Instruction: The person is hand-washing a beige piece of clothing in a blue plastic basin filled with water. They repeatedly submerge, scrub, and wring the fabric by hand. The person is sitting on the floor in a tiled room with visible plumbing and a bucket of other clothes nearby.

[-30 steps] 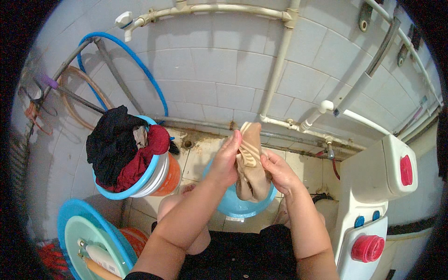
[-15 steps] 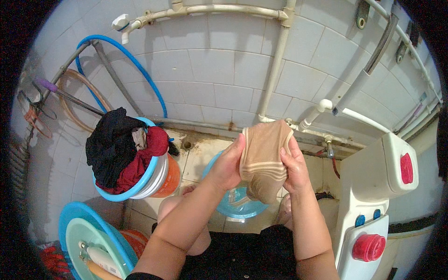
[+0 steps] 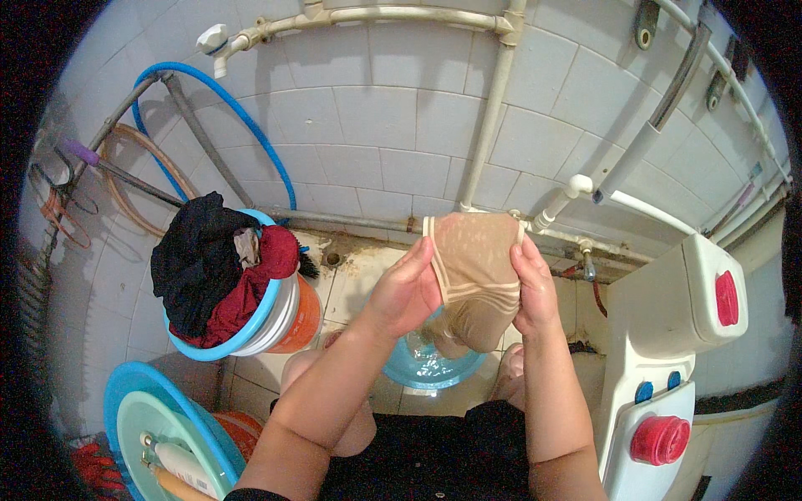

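Note:
A thin wet beige cloth garment (image 3: 478, 250) with pale trim bands is stretched between my hands at chest-front height. My left hand (image 3: 406, 290) grips its left edge, thumb on the near side. On the right edge, my right hand (image 3: 535, 288) has it pinched between thumb and fingers. The lower part of the garment bunches and hangs over a light blue basin (image 3: 436, 380) on the floor, which holds water. My hands and the garment hide much of the basin.
To the left, black clothes (image 3: 200, 263) and dark red cloth (image 3: 271, 267) fill a blue-rimmed bucket (image 3: 266, 313). Stacked basins (image 3: 134, 384) stand nearer. A white plastic tank (image 3: 660, 292) and a red-lidded container (image 3: 660, 441) are on the right. Pipes (image 3: 418, 17) run along the tiled wall.
Both hands have spread slightly apart and pulled the garment wider and flatter. Its hanging part has shifted a little, and the view has moved slightly.

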Demonstrator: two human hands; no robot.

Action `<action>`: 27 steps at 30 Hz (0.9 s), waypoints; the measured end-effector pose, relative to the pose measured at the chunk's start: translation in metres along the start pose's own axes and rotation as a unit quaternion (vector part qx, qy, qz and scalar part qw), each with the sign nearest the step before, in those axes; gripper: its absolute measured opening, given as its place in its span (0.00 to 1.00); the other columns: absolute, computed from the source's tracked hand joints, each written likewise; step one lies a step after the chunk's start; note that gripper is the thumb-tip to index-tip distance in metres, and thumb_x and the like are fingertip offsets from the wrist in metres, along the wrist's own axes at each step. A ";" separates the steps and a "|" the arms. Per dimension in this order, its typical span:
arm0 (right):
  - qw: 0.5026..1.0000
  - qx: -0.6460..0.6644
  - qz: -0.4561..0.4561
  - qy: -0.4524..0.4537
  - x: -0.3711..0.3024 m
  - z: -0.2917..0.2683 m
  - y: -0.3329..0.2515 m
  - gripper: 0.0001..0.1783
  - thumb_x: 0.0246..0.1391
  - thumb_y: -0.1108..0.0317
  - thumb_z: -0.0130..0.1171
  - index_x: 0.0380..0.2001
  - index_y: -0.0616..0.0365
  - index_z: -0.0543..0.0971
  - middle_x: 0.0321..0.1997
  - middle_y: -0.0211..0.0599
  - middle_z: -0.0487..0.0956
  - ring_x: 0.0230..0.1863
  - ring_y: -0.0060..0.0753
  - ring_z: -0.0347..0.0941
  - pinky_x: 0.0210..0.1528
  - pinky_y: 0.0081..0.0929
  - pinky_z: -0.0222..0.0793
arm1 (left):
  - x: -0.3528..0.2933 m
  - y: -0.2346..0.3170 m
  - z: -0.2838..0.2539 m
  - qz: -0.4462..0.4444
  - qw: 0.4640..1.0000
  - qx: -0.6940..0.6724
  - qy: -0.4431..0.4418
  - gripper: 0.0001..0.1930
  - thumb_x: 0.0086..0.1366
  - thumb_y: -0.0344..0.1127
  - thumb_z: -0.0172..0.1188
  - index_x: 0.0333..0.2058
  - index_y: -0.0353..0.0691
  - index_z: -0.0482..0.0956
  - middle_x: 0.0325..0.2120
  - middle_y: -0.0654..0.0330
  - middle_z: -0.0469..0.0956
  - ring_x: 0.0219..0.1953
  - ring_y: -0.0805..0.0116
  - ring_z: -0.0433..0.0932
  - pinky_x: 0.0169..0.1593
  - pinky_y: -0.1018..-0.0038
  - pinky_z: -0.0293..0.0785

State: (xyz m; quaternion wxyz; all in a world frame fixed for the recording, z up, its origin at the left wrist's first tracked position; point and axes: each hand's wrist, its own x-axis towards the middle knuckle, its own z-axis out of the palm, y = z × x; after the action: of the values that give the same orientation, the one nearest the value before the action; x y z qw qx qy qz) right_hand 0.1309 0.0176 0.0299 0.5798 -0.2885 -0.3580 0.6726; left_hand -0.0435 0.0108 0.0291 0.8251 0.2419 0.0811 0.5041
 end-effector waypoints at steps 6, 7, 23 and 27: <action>0.999 0.023 0.032 0.026 0.006 -0.004 0.006 0.21 0.58 0.65 0.44 0.53 0.61 0.64 0.51 0.37 0.71 0.51 0.31 0.68 0.53 0.27 0.62 | -0.001 -0.001 -0.004 -0.042 0.997 -0.060 -0.037 0.26 0.67 0.45 0.37 0.61 0.47 0.45 0.59 0.57 0.54 0.60 0.60 0.55 0.60 0.62 0.54; 0.999 0.029 0.036 0.027 0.006 -0.004 0.007 0.21 0.58 0.65 0.44 0.53 0.61 0.64 0.51 0.37 0.71 0.51 0.31 0.68 0.53 0.27 0.62 | -0.002 -0.001 -0.006 -0.045 0.997 -0.056 -0.034 0.27 0.66 0.44 0.39 0.61 0.47 0.44 0.59 0.57 0.53 0.60 0.60 0.55 0.60 0.62 0.54; 0.968 0.163 0.150 0.121 0.012 -0.020 0.016 0.18 0.57 0.62 0.45 0.48 0.58 0.68 0.47 0.40 0.73 0.47 0.37 0.70 0.49 0.34 0.67 | 0.010 -0.017 -0.029 -0.078 0.983 0.164 -0.007 0.30 0.62 0.41 0.47 0.59 0.38 0.49 0.57 0.58 0.57 0.60 0.64 0.56 0.61 0.66 0.51; 0.942 0.247 0.215 0.069 0.010 -0.025 0.011 0.18 0.57 0.61 0.46 0.46 0.60 0.70 0.43 0.42 0.75 0.43 0.39 0.72 0.46 0.36 0.69 | 0.014 -0.032 -0.033 -0.090 0.952 0.289 -0.040 0.28 0.63 0.42 0.49 0.58 0.39 0.52 0.54 0.61 0.59 0.58 0.69 0.56 0.61 0.70 0.48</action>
State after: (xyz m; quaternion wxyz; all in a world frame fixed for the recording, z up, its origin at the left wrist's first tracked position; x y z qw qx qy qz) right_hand 0.1431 0.0300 0.0063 0.4974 -0.2521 -0.0689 0.8272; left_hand -0.0240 0.0212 -0.0140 0.7645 0.4815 0.2120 0.3725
